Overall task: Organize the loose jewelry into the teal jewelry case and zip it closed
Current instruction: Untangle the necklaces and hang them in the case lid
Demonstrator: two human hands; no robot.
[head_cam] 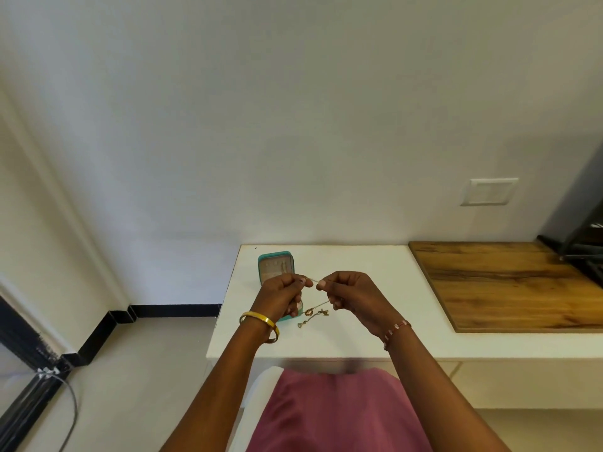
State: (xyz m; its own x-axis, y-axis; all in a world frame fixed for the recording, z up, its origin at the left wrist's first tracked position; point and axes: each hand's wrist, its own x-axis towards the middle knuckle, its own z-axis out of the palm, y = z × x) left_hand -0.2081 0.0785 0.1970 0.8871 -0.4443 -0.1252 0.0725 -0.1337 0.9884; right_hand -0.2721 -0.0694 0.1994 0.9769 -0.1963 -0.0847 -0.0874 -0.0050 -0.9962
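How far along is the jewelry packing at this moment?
Early to midway. The teal jewelry case lies open with a few pieces apparently already inside. The left hand and right hand pinch a thin chain between them. Pendant necklaces remain on the white table; zipping is undone.

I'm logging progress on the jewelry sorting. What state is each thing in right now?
teal jewelry case: open, unzipped, on the white table.
thin chain: pinched taut between both hands, above the table.
left hand: fingers curled, pinching the chain.
right hand: fingers curled, pinching the chain.
loose gold pendants: lying on the table beside the case, not yet stored.
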